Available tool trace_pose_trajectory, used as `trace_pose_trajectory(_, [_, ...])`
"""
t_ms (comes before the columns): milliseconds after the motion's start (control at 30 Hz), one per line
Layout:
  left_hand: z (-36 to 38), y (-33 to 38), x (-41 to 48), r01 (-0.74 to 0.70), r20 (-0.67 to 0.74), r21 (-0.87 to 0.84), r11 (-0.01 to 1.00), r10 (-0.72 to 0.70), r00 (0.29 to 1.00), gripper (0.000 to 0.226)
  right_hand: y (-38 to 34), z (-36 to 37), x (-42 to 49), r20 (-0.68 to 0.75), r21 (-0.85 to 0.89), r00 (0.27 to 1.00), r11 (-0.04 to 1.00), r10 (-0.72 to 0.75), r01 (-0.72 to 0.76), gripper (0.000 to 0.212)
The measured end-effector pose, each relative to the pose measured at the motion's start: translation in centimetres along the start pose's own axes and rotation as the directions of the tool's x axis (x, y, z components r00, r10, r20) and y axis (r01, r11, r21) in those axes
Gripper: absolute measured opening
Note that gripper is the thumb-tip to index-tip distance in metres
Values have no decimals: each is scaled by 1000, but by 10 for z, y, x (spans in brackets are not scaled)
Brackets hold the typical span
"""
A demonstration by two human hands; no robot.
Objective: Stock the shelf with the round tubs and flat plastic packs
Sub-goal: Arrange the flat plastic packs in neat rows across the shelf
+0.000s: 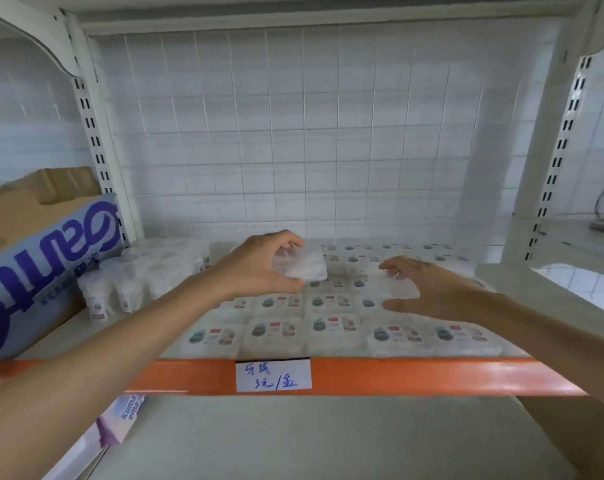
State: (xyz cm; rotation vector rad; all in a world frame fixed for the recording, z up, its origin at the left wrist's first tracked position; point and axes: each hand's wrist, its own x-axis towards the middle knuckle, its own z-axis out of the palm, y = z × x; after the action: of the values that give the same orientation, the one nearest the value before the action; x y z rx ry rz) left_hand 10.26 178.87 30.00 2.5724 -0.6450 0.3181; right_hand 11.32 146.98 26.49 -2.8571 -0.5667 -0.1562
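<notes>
My left hand (259, 268) grips a clear flat plastic pack (302, 263) and holds it just above the rows of packs on the shelf. My right hand (428, 292) has its fingers and thumb curled round another clear pack (395, 289) that sits on top of the laid-out packs (331, 327). These labelled flat packs cover the middle and right of the shelf in several rows. A cluster of white round tubs (134, 282) stands at the left of the shelf.
The shelf has an orange front rail (414, 377) with a handwritten price label (273, 375). A large blue-lettered wrapped bundle (41, 268) and a cardboard box (23, 206) lie at the left. White slotted uprights (96, 140) frame the bay, with a wire grid behind. A lower shelf (293, 441) sits below.
</notes>
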Motion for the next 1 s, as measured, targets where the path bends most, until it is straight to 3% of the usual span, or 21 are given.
trace_pose_trajectory(100, [8, -7, 21, 0, 0, -25, 1000, 0, 1000, 64, 5, 0, 7, 70, -23, 997, 999, -34, 35, 77])
trace_pose_trajectory(167, [12, -12, 31, -2, -3, -39, 999, 2, 1000, 65, 1, -4, 15, 26, 10, 997, 997, -77, 77, 78])
trace_pose_trajectory(300, [20, -17, 43, -19, -17, -72, 997, 18, 1000, 66, -23, -7, 39, -143, 304, 988, 948, -53, 95, 61])
trace_pose_trajectory(500, [23, -26, 51, -70, -43, -89, 994, 67, 997, 72, -73, 1, 80, -9, 729, 992, 680, 126, -80, 39])
trace_pose_trajectory(700, [23, -40, 39, -75, -91, -105, 992, 65, 994, 74, -98, 19, 93, -2, 901, 987, 428, 161, -68, 29])
trace_pose_trajectory(833, [18, -45, 27, 71, -100, -188, 980, -91, 991, 84, -110, 23, 97, -32, 932, 985, 361, 171, -33, 32])
trace_pose_trajectory(900, [11, -46, 20, 186, -72, -289, 939, -215, 974, 76, -115, 26, 96, -63, 935, 984, 356, 167, 0, 33])
trace_pose_trajectory(1000, [-3, -49, 17, 418, 69, -523, 742, -452, 889, 66, -122, 29, 93, -165, 909, 975, 407, 146, 93, 36])
